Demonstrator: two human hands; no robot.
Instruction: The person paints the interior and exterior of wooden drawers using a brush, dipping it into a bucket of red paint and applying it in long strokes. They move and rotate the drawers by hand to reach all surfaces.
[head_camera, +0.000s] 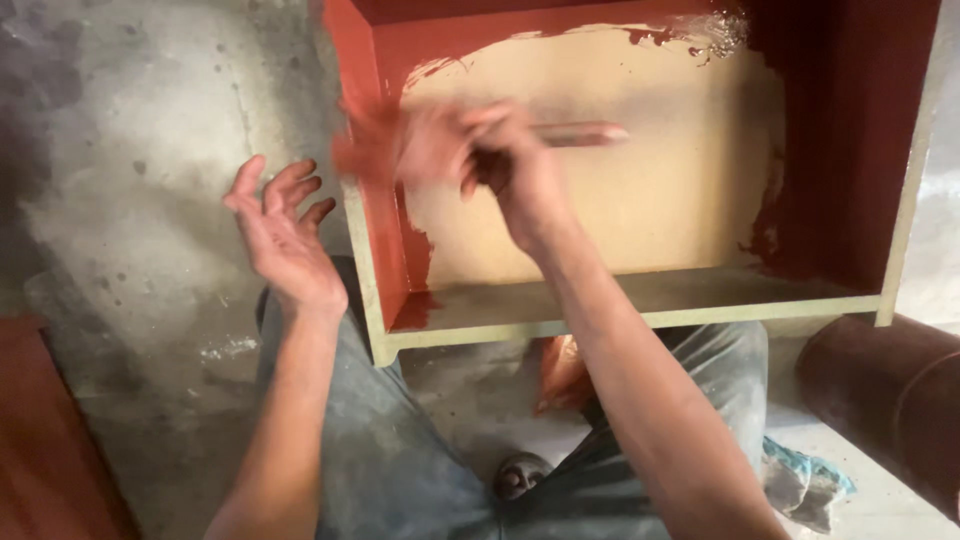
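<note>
Red-brown paint half covers the wooden box (640, 180); my right hand (500, 160) grips the paintbrush (560, 135), left hand (285, 235) hovers open-fingered; bare back panel wants coating next.

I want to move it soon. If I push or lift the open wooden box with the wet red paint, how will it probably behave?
The wooden box looks stiff, made of flat boards, so it should not flex. Its red coat looks wet, so painted walls would likely be slippery and smear. It seems bulky next to the right hand with the brush, so probably awkward for one hand.
</note>
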